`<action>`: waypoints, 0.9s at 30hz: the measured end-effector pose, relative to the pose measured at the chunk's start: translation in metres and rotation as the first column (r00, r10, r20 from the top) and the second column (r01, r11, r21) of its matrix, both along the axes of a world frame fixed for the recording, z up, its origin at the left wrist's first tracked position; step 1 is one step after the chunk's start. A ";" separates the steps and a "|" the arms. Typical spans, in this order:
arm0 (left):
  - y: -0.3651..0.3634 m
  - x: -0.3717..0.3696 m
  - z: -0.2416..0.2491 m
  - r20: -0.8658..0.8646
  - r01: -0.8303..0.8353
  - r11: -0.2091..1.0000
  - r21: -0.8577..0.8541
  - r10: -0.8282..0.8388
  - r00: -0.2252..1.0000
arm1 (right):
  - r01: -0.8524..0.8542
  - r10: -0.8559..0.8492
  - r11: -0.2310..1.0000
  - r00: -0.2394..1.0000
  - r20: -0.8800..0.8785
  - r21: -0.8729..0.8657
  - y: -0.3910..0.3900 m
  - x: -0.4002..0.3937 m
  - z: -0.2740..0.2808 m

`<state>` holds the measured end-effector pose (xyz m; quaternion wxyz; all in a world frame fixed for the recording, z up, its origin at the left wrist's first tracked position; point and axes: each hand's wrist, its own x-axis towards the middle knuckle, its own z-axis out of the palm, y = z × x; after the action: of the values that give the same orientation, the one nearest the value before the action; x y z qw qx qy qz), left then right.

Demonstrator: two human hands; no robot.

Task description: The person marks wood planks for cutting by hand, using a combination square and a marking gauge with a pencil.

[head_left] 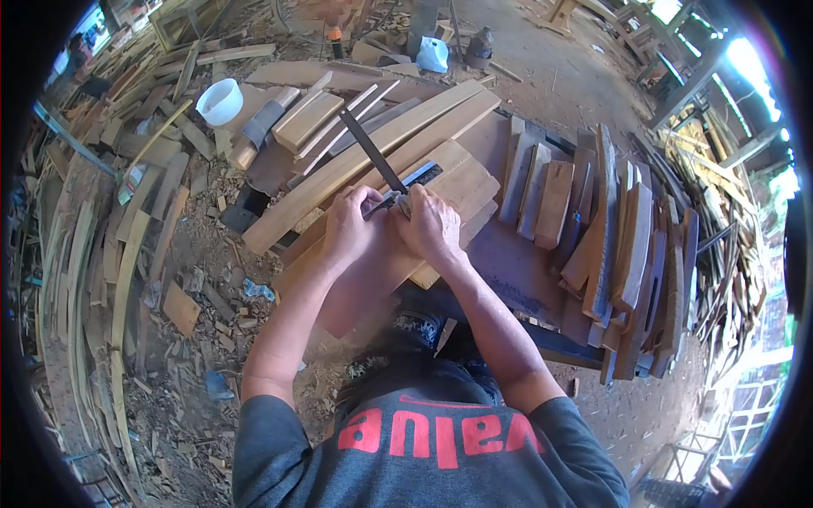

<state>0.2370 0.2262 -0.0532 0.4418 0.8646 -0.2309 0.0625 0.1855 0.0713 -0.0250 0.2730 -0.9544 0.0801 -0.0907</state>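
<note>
A dark flat metal bar (pixel 371 151), like a blade or square, slants up and left from between my hands. My right hand (pixel 430 222) is closed around its lower end, near a small metal piece. My left hand (pixel 349 222) pinches the left end of a short dark part that joins the bar. Under both hands lies a broad light-brown board (pixel 461 182). A blue and black tool (pixel 421 175) rests on the board just beyond my right hand. The exact joint between the metal parts is hidden by my fingers.
Long planks (pixel 381 161) lie beyond my hands. Wood blocks (pixel 555 203) stand in a row on the right, beside stacked dark boards (pixel 631 245). A white bucket (pixel 220 102) sits at the upper left. Scraps and slats (pixel 127 279) cover the ground on the left.
</note>
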 end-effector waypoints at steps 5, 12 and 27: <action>-0.002 -0.002 0.000 -0.003 -0.004 1.000 0.019 0.004 1.000 | 0.025 -0.025 0.999 1.000 0.007 0.021 -0.001 0.000 -0.005; -0.002 -0.001 -0.003 0.027 -0.003 0.999 0.053 0.002 1.000 | 0.012 -0.012 0.999 1.000 0.011 0.047 -0.001 -0.001 -0.004; -0.002 -0.003 -0.004 0.057 -0.024 0.999 0.041 0.021 0.998 | 0.005 -0.005 0.999 1.000 0.015 0.042 -0.001 0.000 -0.005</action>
<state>0.2338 0.2241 -0.0571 0.4162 0.8740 -0.2349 0.0873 0.1854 0.0699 -0.0305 0.2934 -0.9475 0.0823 -0.0968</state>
